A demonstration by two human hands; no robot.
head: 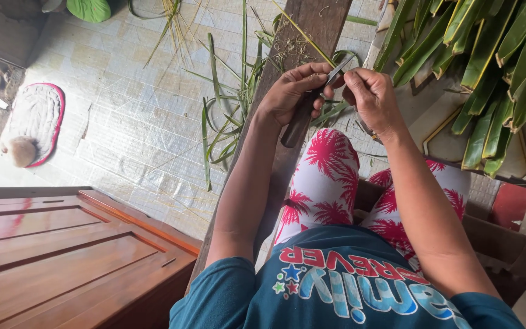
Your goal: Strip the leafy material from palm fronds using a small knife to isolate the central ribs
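Near the top centre of the frame the person's left hand (290,91) is wrapped around the dark wooden handle of a knife (307,108), its fingers closed tight on the grip, with the short metal blade pointing up and to the right. The right hand (369,97) sits just beside it, its fingers pinched narrow on a thin yellow-green leaf strip (302,33) that meets the blade where the two hands come together; the strip runs up and to the left from there, and how far it continues under the right hand cannot be made out. Both hands hover over the knees, which are covered in white trousers with red palm prints (327,183). A long dark wooden plank (312,21) runs from the top centre down toward the lower middle, partly hidden behind the left forearm. Loose green leaf strips (226,116) lie curled on the pale tiled floor (123,109) left of the plank. A pile of broad green palm leaves (488,67) fills the upper right, cut off by the frame edge. A brown wooden cabinet (62,256) takes the lower left. At the far left lies an oval mat with a red border (35,122); the round brown object on it is too small to identify.
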